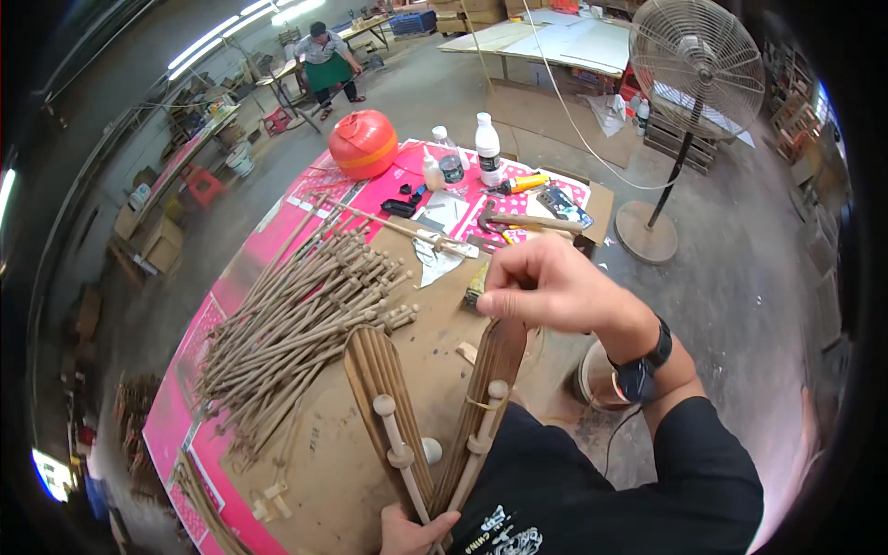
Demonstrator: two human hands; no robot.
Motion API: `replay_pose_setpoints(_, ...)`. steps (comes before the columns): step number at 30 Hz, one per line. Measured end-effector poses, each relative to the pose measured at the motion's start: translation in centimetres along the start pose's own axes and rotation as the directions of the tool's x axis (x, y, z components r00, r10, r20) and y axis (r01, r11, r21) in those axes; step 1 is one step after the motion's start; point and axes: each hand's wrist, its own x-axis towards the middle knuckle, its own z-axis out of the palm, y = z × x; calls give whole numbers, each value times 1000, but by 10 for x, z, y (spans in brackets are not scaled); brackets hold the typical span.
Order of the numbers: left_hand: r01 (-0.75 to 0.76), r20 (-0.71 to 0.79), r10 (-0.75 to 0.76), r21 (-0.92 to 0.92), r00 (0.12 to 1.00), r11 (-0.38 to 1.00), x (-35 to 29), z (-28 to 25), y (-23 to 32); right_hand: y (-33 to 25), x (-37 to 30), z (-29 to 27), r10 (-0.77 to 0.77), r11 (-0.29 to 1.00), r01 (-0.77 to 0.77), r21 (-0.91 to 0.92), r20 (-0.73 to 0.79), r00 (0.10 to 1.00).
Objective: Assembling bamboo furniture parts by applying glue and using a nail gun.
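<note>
At the lower edge, my left hand point(413, 531) is wrapped round the narrow lower ends of two brown grooved wooden slats, spread in a V. Along the left slat point(361, 359) lies a thin wooden stick point(396, 431) with a ball end and a ring-like bead. A similar stick point(480, 442) lies on the right slat point(507, 356), with a thin pale band point(485, 404) around both near the ball. My right hand point(553, 289) is over that slat's rounded top, fingers curled and thumb pressed in. Whatever the pinch holds is hidden.
A pile of knobbed sticks point(296, 324) covers the table's left side. Farther back are a red round object point(363, 144), bottles point(487, 148), a hammer point(532, 222) and a white rag point(437, 259). A standing fan point(698, 74) is at right; a person point(324, 65) stands far off.
</note>
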Motion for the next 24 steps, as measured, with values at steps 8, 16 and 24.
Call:
replay_pose_setpoints(8,9,-33,-10,-15,999,1000,-3,-2,-6,-12,-40,50,-648,293,512,-808,226,727)
replay_pose_setpoints(16,-35,-129,24,-85,991,996,-11,-33,4,21,-66,59,-707,640,537,-549,-147,692)
replay_pose_setpoints(24,-201,-52,196,-144,979,969,0,-42,46,104,-102,179,-126,992,111,60,486,865)
